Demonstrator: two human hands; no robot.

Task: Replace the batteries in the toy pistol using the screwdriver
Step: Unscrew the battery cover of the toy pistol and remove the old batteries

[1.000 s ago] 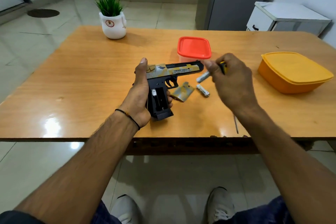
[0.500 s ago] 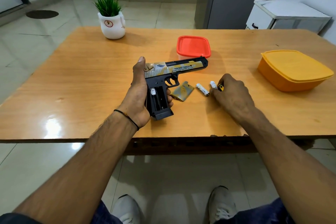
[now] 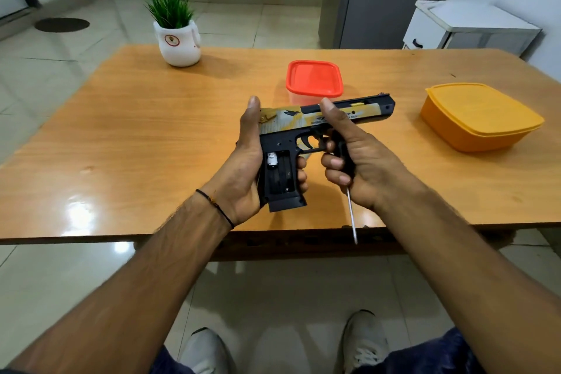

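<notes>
The toy pistol (image 3: 291,123), black with a gold and white slide, is held over the table with its barrel pointing right. My left hand (image 3: 243,167) grips its handle from the left. The battery compartment in the grip is uncovered and shows one battery (image 3: 272,159) at its top end. My right hand (image 3: 367,158) is closed on the screwdriver (image 3: 352,218), whose black handle sits in the fist and whose metal shaft points down toward me. Its thumb rests upright against the slide. The loose batteries and the cover are hidden behind my hands.
On the wooden table (image 3: 151,136) a red-lidded container (image 3: 314,77) stands just behind the pistol and an orange lidded box (image 3: 482,118) sits to the right. A potted plant (image 3: 179,42) stands at the far left. A white cabinet (image 3: 470,24) lies beyond.
My right hand went down to the table beside the loose batteries, then rose to the pistol with only the screwdriver in it. The pistol has lifted slightly toward me.
</notes>
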